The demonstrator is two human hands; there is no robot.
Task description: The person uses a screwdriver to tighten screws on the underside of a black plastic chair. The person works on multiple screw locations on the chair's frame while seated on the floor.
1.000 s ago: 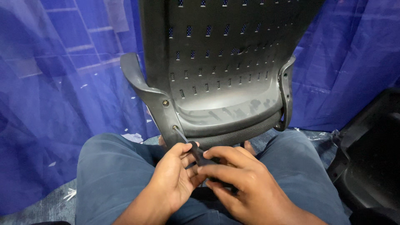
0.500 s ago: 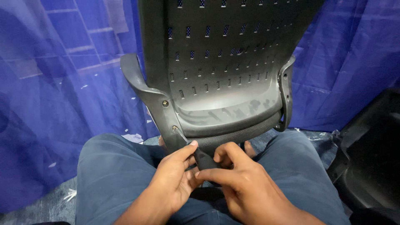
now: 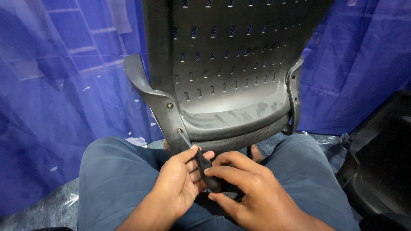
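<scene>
One screwdriver (image 3: 201, 160), black-handled with a thin metal shaft, sits between two hands above the lap. Its tip meets the lower of two screws (image 3: 179, 131) on the dark chair's left arm bracket (image 3: 165, 111). Left hand (image 3: 182, 186) fingers pinch the handle near the shaft; right hand (image 3: 248, 196) fingers curl around its end.

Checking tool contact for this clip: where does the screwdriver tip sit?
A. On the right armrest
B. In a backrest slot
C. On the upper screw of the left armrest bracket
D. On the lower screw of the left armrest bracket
D: the screwdriver, held by both the left hand and right hand, ends with its tip at the lower screw, below the upper screw.
</scene>
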